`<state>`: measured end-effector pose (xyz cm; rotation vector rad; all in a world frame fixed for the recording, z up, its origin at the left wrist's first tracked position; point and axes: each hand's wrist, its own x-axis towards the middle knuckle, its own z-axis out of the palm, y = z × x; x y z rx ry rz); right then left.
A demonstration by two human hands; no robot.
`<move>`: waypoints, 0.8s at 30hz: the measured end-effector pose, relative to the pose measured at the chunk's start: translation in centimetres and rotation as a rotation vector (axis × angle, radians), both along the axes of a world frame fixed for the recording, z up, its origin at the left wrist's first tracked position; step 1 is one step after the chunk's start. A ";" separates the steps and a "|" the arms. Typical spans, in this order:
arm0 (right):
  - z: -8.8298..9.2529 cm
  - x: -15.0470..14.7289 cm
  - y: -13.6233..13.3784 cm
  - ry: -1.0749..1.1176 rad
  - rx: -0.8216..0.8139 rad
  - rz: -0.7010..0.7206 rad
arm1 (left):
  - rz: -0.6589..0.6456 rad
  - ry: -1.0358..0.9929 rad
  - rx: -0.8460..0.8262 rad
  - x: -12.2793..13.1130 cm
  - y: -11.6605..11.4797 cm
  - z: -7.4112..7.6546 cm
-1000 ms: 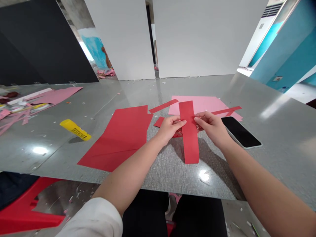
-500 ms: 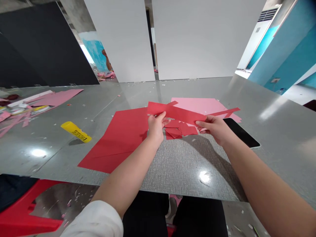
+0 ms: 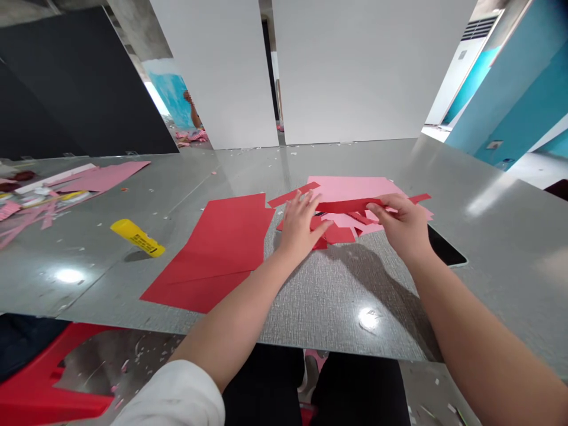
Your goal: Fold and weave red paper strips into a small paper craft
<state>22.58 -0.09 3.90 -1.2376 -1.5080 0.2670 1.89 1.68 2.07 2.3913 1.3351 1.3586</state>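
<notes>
My right hand (image 3: 403,222) pinches the right end of a red paper strip (image 3: 346,206), which stretches left over the paper pile. At the strip's other end is my left hand (image 3: 304,225), fingers spread and gripping nothing; whether a fingertip touches the strip I cannot tell. Beneath both hands lie red paper pieces (image 3: 341,235), partly hidden. Beyond them is a pink paper sheet (image 3: 355,186). To the left of my left hand rest large red paper sheets (image 3: 217,236). A narrow red strip (image 3: 293,194) lies just past my left fingers.
A yellow tube-shaped item (image 3: 138,236) with printing stands tilted at left. A dark phone (image 3: 448,248) lies partly behind my right hand. Pink paper scraps (image 3: 102,176) heap at far left. White panels (image 3: 368,71) rise behind the grey table (image 3: 319,302); a red stool (image 3: 53,378) is lower left.
My left hand has let go of the red strip and moved right, its fingers spreading. My right hand still holds the strip, now turned nearly edge-on and closer to the pile.
</notes>
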 end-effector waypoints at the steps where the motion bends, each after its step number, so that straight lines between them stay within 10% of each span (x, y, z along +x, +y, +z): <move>1: 0.1 -0.3 -0.3 -0.034 0.050 0.006 | -0.007 0.014 -0.006 0.2 -0.1 -0.1; 11: -0.9 -2.8 -1.5 -0.308 0.454 -0.017 | -0.241 -0.676 -0.542 1.1 -1.3 1.1; 16: -1.6 -3.0 -0.9 -0.449 0.418 0.068 | -0.467 -0.943 -0.857 1.5 -1.5 1.2; 24: -1.1 -2.8 -1.1 -0.328 0.238 0.153 | -0.433 -0.946 -0.818 1.1 -1.0 0.7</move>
